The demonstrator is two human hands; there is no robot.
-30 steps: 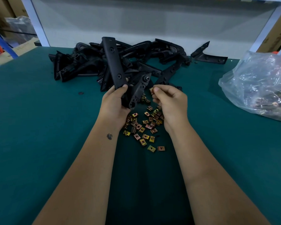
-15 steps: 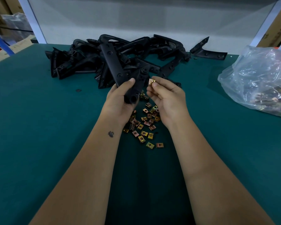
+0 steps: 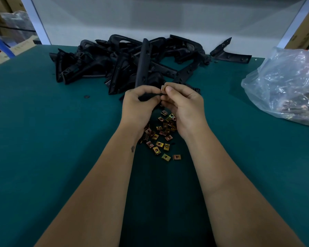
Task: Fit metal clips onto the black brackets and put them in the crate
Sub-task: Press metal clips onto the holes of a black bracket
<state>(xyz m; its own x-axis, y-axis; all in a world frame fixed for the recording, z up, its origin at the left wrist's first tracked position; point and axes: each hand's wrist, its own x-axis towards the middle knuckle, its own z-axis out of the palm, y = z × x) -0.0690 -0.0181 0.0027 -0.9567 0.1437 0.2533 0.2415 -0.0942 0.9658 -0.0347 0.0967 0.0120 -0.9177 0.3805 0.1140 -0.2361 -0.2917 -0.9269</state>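
My left hand (image 3: pixel 138 106) grips the lower end of a long black bracket (image 3: pixel 144 63), which stands nearly upright above the hand. My right hand (image 3: pixel 184 104) pinches one small metal clip (image 3: pixel 163 89) between thumb and fingers, pressed against the bracket's lower end where the two hands meet. Several loose brass-coloured clips (image 3: pixel 161 135) lie scattered on the green table (image 3: pixel 43 139) below and between my wrists. A heap of black brackets (image 3: pixel 100 66) is piled behind my hands. No crate is in view.
A clear plastic bag (image 3: pixel 285 82) holding more clips rests at the right edge of the table. A single black bracket (image 3: pixel 228 53) lies apart at the back right. A grey wall panel closes off the back of the table.
The bracket has swung from leaning left to nearly upright. My right hand has brought the clip against the bracket's lower end, and both hands have closed together.
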